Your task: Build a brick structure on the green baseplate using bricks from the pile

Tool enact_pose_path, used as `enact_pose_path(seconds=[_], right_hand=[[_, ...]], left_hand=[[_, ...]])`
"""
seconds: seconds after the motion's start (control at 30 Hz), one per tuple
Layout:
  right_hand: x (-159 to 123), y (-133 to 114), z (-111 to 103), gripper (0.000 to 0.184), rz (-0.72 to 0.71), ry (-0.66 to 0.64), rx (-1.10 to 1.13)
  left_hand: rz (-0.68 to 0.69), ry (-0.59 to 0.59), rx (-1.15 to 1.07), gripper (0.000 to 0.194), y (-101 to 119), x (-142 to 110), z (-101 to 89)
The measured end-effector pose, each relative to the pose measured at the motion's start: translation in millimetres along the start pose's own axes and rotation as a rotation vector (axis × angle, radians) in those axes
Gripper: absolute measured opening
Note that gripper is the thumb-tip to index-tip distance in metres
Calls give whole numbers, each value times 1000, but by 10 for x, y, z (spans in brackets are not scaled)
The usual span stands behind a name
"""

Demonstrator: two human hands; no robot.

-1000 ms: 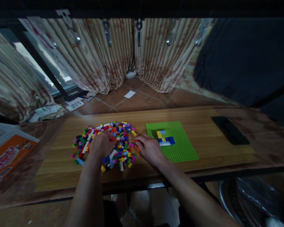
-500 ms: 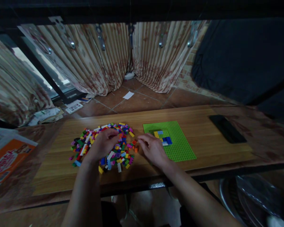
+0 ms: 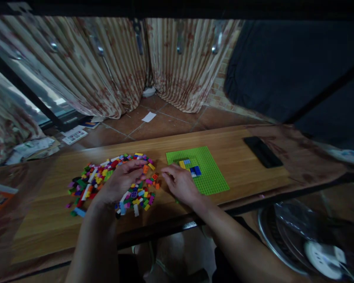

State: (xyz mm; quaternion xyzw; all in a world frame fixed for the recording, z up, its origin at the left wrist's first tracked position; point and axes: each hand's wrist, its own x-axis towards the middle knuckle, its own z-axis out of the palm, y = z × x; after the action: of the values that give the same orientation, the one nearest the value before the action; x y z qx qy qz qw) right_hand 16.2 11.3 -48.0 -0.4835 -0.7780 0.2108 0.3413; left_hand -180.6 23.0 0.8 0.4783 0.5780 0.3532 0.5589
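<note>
Orange brick pinched, by the looks of it, in the grip of the left hand, over the loose bricks' right side. Right hand beside the green baseplate, fingers curled, can't tell if pinching anything. Best to hold by the sides, studs clear, no squeezing hard.

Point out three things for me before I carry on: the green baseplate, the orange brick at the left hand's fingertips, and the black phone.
Green baseplate (image 3: 212, 173): head view, bare studded surface.
Orange brick (image 3: 145, 169): head view, visible side.
Black phone (image 3: 262, 152): head view, middle of its upper face.
</note>
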Motion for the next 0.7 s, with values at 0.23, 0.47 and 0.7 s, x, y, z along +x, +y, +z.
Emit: enact_pose_path(seconds=[0.23,0.47,0.7], right_hand=[[7,-7,-38,18,-7,-40,-2],[-45,-7,-150,19,-38,-42,-37],[-213,-265,-463,20,-121,39,-24]], left_hand=[[-60,-44,-114,51,-6,75,111],[-67,-67,-236,41,26,105,293],[-43,-72,-154,49,120,143,515]])
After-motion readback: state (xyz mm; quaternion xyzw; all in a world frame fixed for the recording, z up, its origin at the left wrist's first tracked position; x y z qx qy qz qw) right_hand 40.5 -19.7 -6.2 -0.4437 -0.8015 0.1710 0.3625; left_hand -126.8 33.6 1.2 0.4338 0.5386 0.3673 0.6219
